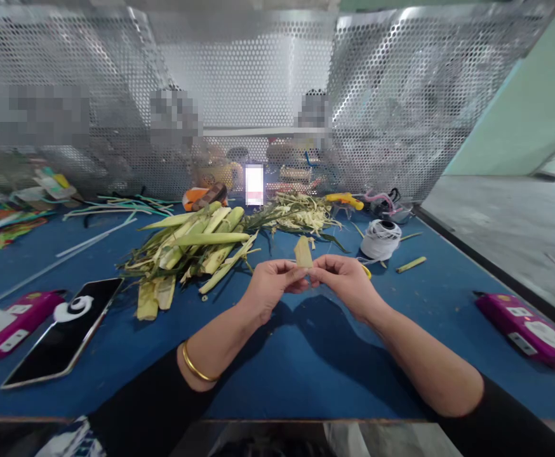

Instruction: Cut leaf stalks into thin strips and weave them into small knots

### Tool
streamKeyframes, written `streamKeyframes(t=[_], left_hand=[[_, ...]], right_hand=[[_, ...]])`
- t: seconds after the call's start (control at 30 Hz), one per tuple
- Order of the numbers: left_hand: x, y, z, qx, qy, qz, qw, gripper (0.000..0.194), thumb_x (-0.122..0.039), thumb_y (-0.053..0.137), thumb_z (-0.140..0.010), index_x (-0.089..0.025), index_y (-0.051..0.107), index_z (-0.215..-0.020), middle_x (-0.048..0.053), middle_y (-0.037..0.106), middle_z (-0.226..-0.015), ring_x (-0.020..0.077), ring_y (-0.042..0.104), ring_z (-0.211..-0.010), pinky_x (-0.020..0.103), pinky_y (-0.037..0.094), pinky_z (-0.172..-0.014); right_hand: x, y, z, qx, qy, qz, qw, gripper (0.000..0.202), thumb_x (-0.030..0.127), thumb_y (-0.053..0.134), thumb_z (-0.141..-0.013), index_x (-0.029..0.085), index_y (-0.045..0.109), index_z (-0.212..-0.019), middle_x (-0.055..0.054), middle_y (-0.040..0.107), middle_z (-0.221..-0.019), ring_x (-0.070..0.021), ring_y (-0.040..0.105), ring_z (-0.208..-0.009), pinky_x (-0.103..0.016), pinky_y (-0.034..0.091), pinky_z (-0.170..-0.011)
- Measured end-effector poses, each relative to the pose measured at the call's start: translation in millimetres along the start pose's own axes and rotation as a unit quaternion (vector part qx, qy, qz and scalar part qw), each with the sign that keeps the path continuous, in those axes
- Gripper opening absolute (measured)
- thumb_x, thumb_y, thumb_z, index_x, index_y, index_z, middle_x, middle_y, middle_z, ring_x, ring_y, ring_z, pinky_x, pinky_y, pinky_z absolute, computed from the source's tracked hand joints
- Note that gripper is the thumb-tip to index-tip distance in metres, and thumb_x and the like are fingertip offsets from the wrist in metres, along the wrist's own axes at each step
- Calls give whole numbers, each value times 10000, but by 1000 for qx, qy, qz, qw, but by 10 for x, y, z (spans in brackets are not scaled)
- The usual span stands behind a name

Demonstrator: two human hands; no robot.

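Over the middle of the blue table, my left hand [270, 285] and my right hand [344, 282] meet, thumbs and forefingers pinched together. Between them a small pale green piece of husk [303, 252] stands upright, its lower end in the fingers of both hands. A gold bangle circles my left wrist. Just left of my hands lies a heap of green corn husks [201, 244]. To the right are a spool of white string [381, 240] and a short green stalk piece [411, 264]. Something yellow, partly hidden, shows behind my right hand.
A black tablet [68, 333] and a magenta device [18, 324] lie left on the blue table [277, 387]. Another magenta device [528, 325] is at right. Shredded husk [301, 212], yellow-handled tool [345, 200] and colored strips [125, 207] lie before a perforated metal screen [258, 70].
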State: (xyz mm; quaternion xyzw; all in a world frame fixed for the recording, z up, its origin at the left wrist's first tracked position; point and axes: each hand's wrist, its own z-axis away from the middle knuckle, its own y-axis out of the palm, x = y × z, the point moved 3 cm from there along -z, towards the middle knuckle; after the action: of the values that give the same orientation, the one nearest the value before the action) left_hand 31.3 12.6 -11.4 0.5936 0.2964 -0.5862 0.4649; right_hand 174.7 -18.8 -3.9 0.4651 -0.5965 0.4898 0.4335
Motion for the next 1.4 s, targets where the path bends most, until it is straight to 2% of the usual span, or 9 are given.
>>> streamKeyframes(t=[0.2, 0.33, 0.43, 0.53, 0.67, 0.8, 1.03, 1.23, 1.4], left_hand=[[-2, 29, 32, -5, 16, -38, 999, 204, -328, 740, -656, -140, 661, -661, 9, 641, -585, 106, 592, -574, 223, 480, -595], [-12, 38, 38, -15, 7, -48, 999, 170, -292, 727, -654, -150, 635, -669, 12, 655, -639, 124, 606, -617, 212, 452, -538], [-27, 9, 24, -34, 15, -46, 998, 170, -279, 730, -645, -143, 628, -664, 13, 652, -638, 99, 570, -559, 200, 418, -506], [-28, -31, 11, -53, -1, -8, 999, 192, -287, 735, -641, -139, 617, -672, 16, 652, -644, 76, 535, -508, 191, 391, -482], [-18, -39, 15, -47, -52, 65, 995, 212, -257, 754, -618, -142, 584, -669, 0, 622, -615, 63, 522, -489, 173, 361, -459], [4, 3, 37, -6, -95, 101, 990, 173, -204, 734, -634, -139, 577, -666, -19, 577, -579, 49, 493, -465, 161, 339, -442], [44, 25, 46, 30, -120, 100, 987, 135, -249, 689, -662, -132, 624, -675, -3, 577, -612, 62, 488, -506, 181, 314, -448], [34, 37, 67, -11, -129, 73, 989, 143, -215, 647, -663, -136, 567, -575, -30, 501, -543, 39, 382, -469, 181, 222, -434], [52, 46, 80, -22, -168, 103, 980, 110, -198, 638, -675, -139, 572, -610, -31, 500, -551, 45, 392, -484, 177, 232, -438]], right_hand=[[-32, 15, -8, 9, 16, -23, 1000, 226, 363, 678, -672, 184, 557, -605, 27, 557, -551, -108, 493, -543, -263, 385, -566], [-101, 28, -22, 27, 33, -29, 999, 227, 361, 661, -683, 183, 546, -604, 30, 550, -552, -106, 492, -530, -264, 391, -559], [-79, 1, -26, 17, 7, -1, 1000, 200, 360, 638, -727, 181, 574, -663, 19, 569, -584, -121, 516, -563, -277, 416, -589], [36, -61, -6, -43, -112, 69, 990, 137, 322, 615, -782, 191, 619, -819, -9, 611, -711, -147, 553, -655, -302, 448, -652], [173, -67, 86, -91, -311, 199, 925, 101, 249, 617, -821, 241, 660, -912, -36, 580, -822, -184, 568, -805, -330, 465, -733], [157, -5, 138, -71, -379, 280, 879, 134, 199, 566, -866, 238, 693, -883, -44, 543, -810, -168, 545, -752, -301, 454, -652], [140, 10, 140, -82, -393, 315, 860, 184, 173, 537, -885, 234, 701, -827, -38, 544, -789, -154, 545, -727, -284, 445, -625], [116, 26, 140, -72, -397, 320, 857, 140, 195, 557, -882, 223, 693, -866, -46, 551, -806, -165, 545, -748, -303, 450, -649], [119, 27, 157, -82, -401, 325, 853, 138, 207, 567, -879, 217, 699, -842, -44, 562, -792, -163, 546, -739, -305, 445, -649]])
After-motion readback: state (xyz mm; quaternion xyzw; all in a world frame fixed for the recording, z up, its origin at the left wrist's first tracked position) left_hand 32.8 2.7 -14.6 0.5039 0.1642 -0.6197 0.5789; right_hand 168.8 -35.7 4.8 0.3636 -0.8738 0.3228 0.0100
